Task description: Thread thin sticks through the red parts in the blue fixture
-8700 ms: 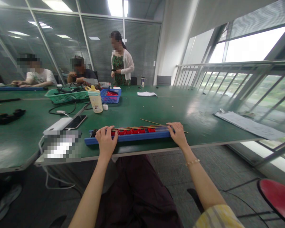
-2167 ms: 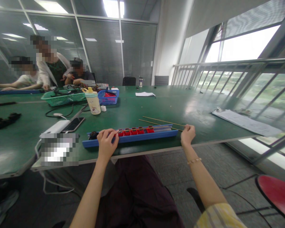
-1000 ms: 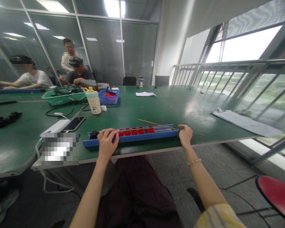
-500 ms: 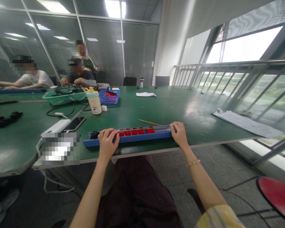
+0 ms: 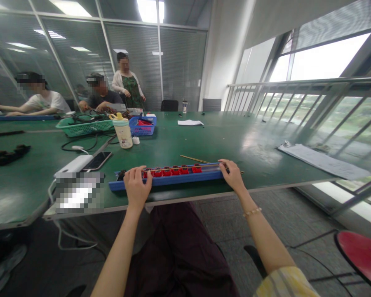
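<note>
A long blue tray (image 5: 185, 178) lies along the near table edge, holding a row of red blocks (image 5: 176, 170) with dark tops. A thin gold-coloured rod (image 5: 170, 168) runs lengthwise over them. Near the left end, my left hand (image 5: 137, 185) curls over the tray, thumb and fingertips around the leftmost visible red block; what they press on is partly hidden. A black piece (image 5: 121, 175) sits in the tray left of that hand. My right hand (image 5: 233, 176) closes thumb and fingers on the tray's right end. More thin rods (image 5: 193, 159) lie just behind the tray.
On the green table (image 5: 160, 144) stand a cream bottle (image 5: 123, 134), a green basket (image 5: 85, 128) and a blue basket (image 5: 142, 126). A phone (image 5: 98, 161) and white power bank (image 5: 72, 166) lie left. A clipboard (image 5: 318, 159) is at right. Several people are across the table.
My left hand has shifted slightly left along the tray, uncovering another red block. My right hand stays at the right end. A standing person in the background has moved right.
</note>
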### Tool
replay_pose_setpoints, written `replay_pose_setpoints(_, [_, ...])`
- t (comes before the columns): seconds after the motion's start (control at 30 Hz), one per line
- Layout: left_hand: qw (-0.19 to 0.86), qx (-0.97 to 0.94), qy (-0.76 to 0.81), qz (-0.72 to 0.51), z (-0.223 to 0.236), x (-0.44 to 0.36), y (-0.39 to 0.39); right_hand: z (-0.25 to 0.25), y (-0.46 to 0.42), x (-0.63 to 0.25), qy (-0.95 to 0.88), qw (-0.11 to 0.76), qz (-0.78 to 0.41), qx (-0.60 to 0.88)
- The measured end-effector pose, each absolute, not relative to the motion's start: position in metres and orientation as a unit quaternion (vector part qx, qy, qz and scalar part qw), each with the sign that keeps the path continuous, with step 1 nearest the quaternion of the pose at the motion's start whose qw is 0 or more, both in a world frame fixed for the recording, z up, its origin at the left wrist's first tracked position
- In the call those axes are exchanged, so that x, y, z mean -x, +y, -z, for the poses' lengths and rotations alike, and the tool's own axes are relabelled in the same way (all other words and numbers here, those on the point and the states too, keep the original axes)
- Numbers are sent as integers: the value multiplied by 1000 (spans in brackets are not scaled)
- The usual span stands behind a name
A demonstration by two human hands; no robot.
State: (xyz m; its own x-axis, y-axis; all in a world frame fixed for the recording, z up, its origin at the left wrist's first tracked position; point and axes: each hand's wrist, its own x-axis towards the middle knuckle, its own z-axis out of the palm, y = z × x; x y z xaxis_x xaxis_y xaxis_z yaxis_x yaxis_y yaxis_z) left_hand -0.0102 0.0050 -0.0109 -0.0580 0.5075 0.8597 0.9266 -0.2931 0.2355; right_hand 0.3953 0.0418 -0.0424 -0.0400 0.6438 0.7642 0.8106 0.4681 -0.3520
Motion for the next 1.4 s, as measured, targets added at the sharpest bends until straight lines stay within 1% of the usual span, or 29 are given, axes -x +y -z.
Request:
replay_pose_setpoints(0.3, [221,612,-591,477,11,11,5,40,41,-394,-755,432,96,484])
replay_pose_setpoints(0.47, [208,626,-583,474,11,11,5,42,43,-396,-755,437,92,480])
replay_pose_setpoints(0.67, [223,600,-595,487,10,11,4,45,45,-396,-747,440,94,489])
replay_pose_setpoints(1.1, [221,634,-559,486,11,12,4,41,41,-394,-737,459,89,488])
replay_pose_setpoints(1.4, [208,642,-554,487,10,11,2,35,38,-392,-751,440,83,485])
